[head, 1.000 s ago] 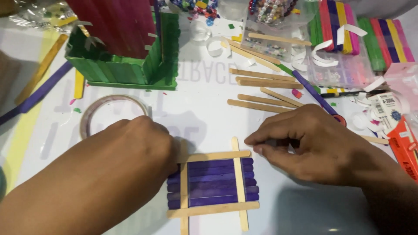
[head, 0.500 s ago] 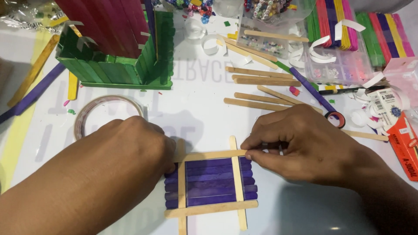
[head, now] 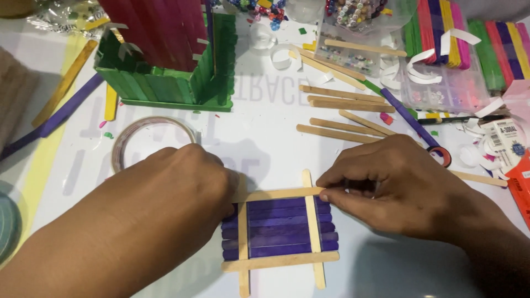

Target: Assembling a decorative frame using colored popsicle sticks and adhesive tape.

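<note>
A small panel of purple craft sticks (head: 279, 229) lies flat on the white table, framed by plain wooden sticks (head: 281, 260) laid across and along it. My left hand (head: 176, 182) presses down on the panel's upper left corner and covers that end. My right hand (head: 392, 182) pinches the right end of the top wooden cross stick (head: 279, 193) with thumb and fingertips, holding it against the panel.
A green and red craft-stick house (head: 171, 55) stands at the back left, a clear tape roll (head: 146, 140) in front of it. Loose wooden sticks (head: 342, 105) lie behind my right hand. Bundles of coloured sticks (head: 441, 33), bead boxes (head: 359, 38) and scissors (head: 414, 124) crowd the back right.
My right hand has slid slightly left onto the end of the top cross stick. My left hand keeps pressing the panel's corner. The view has shifted a little.
</note>
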